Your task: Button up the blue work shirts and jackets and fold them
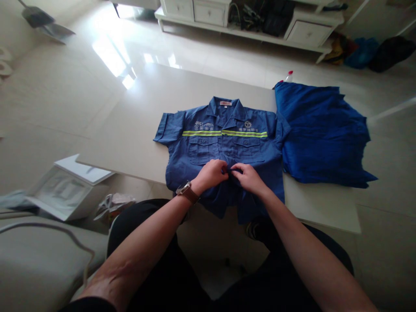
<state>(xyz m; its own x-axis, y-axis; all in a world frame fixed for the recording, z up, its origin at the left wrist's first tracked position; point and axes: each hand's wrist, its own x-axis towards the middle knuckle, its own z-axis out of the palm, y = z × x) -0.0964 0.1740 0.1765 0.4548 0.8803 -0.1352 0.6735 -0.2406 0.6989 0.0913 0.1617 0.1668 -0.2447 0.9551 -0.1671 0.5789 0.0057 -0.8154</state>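
Note:
A blue short-sleeved work shirt lies front up on the low table, collar pointing away from me. It has a yellow reflective stripe, two chest pockets and white lettering. My left hand, with a watch on the wrist, pinches one front edge of the shirt below the pockets. Close beside it, my right hand pinches the opposite front edge. The fingertips of both hands nearly meet at the shirt's middle, and any button there is hidden. Below my hands the two front panels hang apart over the table's near edge.
Brighter blue cloth lies in a pile at the table's right, with a red-capped bottle behind it. The pale table extends left. A white cabinet stands beyond. At left are a white box and a dustpan.

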